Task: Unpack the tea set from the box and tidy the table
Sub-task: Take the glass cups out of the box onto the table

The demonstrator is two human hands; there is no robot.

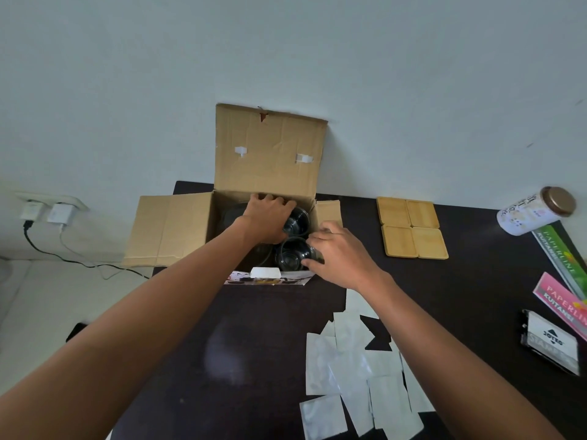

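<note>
In the head view, the open cardboard box (266,198) is stood at the far edge of the dark table (254,344), against the wall. Two dark glass cups are held over its opening: the farther cup (297,221) is gripped by the left hand (265,217), the nearer cup (290,254) by the curled fingers of the right hand (336,255).

A knock between the two cups is judged likely, since they are carried almost touching. A rim could also be caught on the box wall while being lifted out, and smooth glass could slip from the grip.

Counted: two cups in hand, four wooden coasters (411,228) laid in a square to the right of the box, and roughly ten white wrappers (355,373) scattered nearer than the box. What else remains inside the box cannot be told.
</note>
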